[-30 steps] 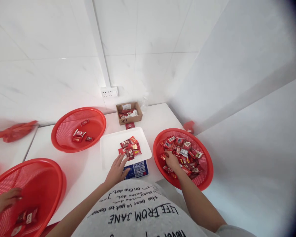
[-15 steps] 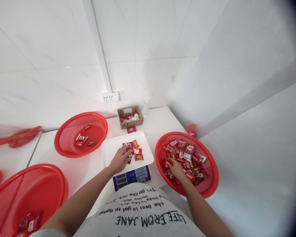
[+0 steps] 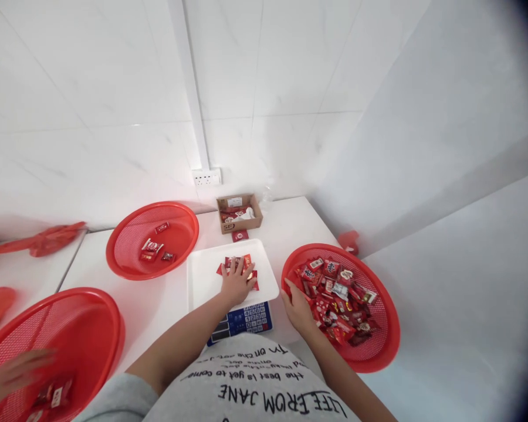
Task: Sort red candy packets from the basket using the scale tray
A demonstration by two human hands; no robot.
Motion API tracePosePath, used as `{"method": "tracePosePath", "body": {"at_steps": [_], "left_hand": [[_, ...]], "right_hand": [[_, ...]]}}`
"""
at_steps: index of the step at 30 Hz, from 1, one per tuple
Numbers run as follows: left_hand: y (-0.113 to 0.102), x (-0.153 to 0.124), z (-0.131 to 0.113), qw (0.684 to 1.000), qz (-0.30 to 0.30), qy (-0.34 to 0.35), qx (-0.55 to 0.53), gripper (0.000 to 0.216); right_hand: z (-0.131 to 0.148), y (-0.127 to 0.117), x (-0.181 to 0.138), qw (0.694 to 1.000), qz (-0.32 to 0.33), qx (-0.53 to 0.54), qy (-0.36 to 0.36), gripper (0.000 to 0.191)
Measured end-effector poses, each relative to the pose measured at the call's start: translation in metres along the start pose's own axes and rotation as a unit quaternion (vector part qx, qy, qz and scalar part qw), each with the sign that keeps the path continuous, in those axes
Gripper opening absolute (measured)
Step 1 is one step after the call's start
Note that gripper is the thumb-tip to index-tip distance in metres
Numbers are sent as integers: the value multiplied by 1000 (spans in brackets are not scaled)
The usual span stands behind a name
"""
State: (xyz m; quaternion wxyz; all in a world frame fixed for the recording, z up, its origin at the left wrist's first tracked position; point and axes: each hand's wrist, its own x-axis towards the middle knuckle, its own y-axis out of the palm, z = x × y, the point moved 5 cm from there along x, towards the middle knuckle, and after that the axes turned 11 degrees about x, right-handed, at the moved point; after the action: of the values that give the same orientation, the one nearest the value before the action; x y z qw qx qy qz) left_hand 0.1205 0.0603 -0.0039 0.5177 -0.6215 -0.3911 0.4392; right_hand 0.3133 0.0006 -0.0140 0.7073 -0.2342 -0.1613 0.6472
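Note:
My left hand [image 3: 236, 287] lies over the small wrapped snacks [image 3: 247, 262] on the white tray [image 3: 202, 275] of a scale, its fingers spread and touching them. Part of the snack pile is hidden under the palm. At the left rim of a red mesh basket [image 3: 393, 328], my right hand [image 3: 297, 309] has its fingers stretched out, with nothing seen in them. That basket holds many red wrapped snacks [image 3: 338, 293]. Below the tray, the scale's blue keypad panel [image 3: 249, 320] shows in part.
Behind the scale stand a small cardboard box [image 3: 240, 213] with packets and one loose red packet [image 3: 240, 235]. Another red basket [image 3: 182, 258] with several snacks is at left. Over a nearer basket [image 3: 108, 316] reaches another person's blurred hand [image 3: 17, 375]. A wall socket [image 3: 206, 177] is behind.
My right hand has moved out of the snacks to the basket's left rim. My left hand has shifted right over the snacks. Another person's hand has appeared at lower left.

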Motion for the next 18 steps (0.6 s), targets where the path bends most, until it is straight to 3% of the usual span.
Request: {"method": "tracePosePath", "body": {"at_steps": [5, 8, 10, 15, 18], "left_hand": [[-10, -13, 25, 982, -2, 188, 13, 52], [-18, -20, 39, 973, 5, 228, 18, 55], [-21, -21, 43, 983, -6, 180, 13, 55], [-4, -24, 31, 997, -12, -67, -27, 65], [7, -25, 22, 991, -28, -125, -28, 67]], "right_hand": [[-7, 7, -8, 1000, 23, -13, -9, 56], [-10, 9, -9, 1000, 21, -10, -11, 57], [-10, 9, -9, 1000, 13, 0, -16, 56], [-11, 9, -8, 1000, 4, 21, -11, 55], [-12, 10, -8, 1000, 9, 22, -8, 55]]}}
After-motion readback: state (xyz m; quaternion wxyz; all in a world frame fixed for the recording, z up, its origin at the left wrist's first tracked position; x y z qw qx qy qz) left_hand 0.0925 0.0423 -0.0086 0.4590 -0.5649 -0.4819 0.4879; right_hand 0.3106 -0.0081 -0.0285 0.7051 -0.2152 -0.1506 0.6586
